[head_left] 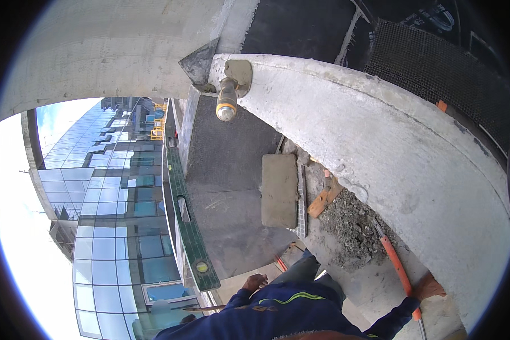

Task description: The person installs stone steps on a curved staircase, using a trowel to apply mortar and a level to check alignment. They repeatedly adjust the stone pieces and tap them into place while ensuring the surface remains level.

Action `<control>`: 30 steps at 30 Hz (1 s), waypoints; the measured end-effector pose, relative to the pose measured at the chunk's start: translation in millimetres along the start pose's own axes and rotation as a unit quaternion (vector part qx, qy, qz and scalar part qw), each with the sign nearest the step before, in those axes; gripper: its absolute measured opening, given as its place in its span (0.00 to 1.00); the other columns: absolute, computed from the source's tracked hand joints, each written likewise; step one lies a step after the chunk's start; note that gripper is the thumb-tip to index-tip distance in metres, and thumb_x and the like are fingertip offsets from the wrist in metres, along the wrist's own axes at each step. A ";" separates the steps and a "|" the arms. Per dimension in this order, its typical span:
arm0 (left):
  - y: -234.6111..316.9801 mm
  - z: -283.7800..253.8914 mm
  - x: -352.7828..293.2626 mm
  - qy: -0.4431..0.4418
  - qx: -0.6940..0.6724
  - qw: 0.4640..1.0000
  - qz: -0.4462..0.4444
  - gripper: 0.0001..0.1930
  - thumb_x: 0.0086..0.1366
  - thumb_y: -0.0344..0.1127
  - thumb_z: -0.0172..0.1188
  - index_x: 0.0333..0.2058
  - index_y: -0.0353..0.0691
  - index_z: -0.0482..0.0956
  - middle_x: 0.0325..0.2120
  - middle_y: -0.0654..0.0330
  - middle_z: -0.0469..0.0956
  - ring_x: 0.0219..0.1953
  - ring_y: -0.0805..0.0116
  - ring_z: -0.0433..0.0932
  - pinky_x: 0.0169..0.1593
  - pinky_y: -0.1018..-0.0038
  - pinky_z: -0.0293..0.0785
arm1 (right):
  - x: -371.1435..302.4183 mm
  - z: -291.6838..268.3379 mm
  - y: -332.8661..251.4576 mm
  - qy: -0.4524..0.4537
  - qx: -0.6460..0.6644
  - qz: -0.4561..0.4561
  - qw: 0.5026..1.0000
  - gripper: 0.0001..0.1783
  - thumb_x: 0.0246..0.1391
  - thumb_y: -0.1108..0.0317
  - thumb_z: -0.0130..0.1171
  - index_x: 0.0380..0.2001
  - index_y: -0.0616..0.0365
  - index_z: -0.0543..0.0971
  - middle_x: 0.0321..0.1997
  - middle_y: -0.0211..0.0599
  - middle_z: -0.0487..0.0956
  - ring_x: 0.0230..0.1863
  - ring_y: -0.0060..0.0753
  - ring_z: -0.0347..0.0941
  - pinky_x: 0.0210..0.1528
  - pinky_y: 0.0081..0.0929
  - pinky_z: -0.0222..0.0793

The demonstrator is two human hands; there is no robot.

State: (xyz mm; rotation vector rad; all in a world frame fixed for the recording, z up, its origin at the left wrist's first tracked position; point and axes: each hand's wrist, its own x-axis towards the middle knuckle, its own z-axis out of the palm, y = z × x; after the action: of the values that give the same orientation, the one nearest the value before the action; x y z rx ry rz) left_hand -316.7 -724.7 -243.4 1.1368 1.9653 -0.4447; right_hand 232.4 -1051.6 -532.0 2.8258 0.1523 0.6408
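My left hand [256, 281] hangs low beside my body with its fingers loosely bent and nothing visible in it. At the lower right, my right hand [430, 287] reaches past a long orange-sleeved tool [398, 266] with metal ends, which passes under my wrist. The right fingers are hard to make out against the white concrete ledge [345, 113]. A trowel [226, 102] with a grey and yellow handle rests on the ledge's far end, its blade coated in mortar. Nearer stands a grey rectangular slab [279, 190] with rounded corners, also mortar-coloured.
A green spirit level [187, 221] runs along the edge of a dark grey panel [226, 164] at the left. Loose grey rubble [354, 229] lies beneath the ledge, beside an orange-brown wood piece [323, 201]. Black mesh [436, 68] covers the upper right. A glass building [107, 226] rises beyond.
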 end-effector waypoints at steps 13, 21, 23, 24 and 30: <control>-15.6 21.5 -7.9 0.010 -0.061 0.995 -0.080 0.25 0.72 0.58 0.59 0.49 0.39 0.83 0.42 0.57 0.87 0.44 0.64 0.86 0.46 0.62 0.81 | 5.6 -6.2 -18.9 -0.009 0.025 -0.038 0.999 0.30 0.75 0.51 0.42 0.68 0.62 0.60 0.67 0.63 0.64 0.61 0.76 0.64 0.54 0.76 0.63; -38.8 27.5 5.2 0.046 0.035 0.994 0.096 0.19 0.73 0.49 0.59 0.44 0.38 0.87 0.40 0.55 0.86 0.47 0.62 0.85 0.52 0.66 0.78 | 5.0 14.5 -8.0 -0.065 0.072 0.039 0.995 0.30 0.73 0.46 0.43 0.62 0.60 0.66 0.60 0.53 0.68 0.56 0.64 0.67 0.50 0.65 0.65; -59.1 27.9 15.0 0.052 0.165 0.966 0.194 0.19 0.74 0.50 0.58 0.42 0.39 0.87 0.39 0.53 0.86 0.46 0.60 0.85 0.51 0.64 0.78 | -1.5 26.0 0.1 -0.083 0.067 0.054 0.993 0.30 0.73 0.44 0.43 0.60 0.60 0.68 0.58 0.51 0.69 0.54 0.60 0.68 0.49 0.62 0.66; -55.5 28.3 22.8 0.056 0.226 0.948 0.217 0.19 0.75 0.50 0.56 0.41 0.40 0.87 0.39 0.51 0.85 0.45 0.57 0.84 0.51 0.63 0.78 | -3.8 29.8 2.7 -0.090 0.059 0.065 0.992 0.30 0.73 0.43 0.43 0.59 0.59 0.69 0.57 0.49 0.70 0.53 0.58 0.69 0.48 0.60 0.66; -66.0 42.3 38.0 0.025 -0.062 0.981 0.183 0.21 0.70 0.51 0.63 0.35 0.36 0.87 0.30 0.56 0.85 0.33 0.65 0.84 0.39 0.66 0.81 | 31.3 14.0 -11.9 -0.114 0.034 0.052 0.992 0.32 0.72 0.40 0.43 0.56 0.59 0.73 0.51 0.43 0.73 0.48 0.51 0.71 0.45 0.55 0.67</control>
State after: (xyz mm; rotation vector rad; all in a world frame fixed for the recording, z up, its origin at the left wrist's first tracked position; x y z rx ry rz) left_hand -362.8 -765.6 -305.0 1.4015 1.7466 -0.0981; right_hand 266.0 -1038.3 -534.4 2.9609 -0.0134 0.3331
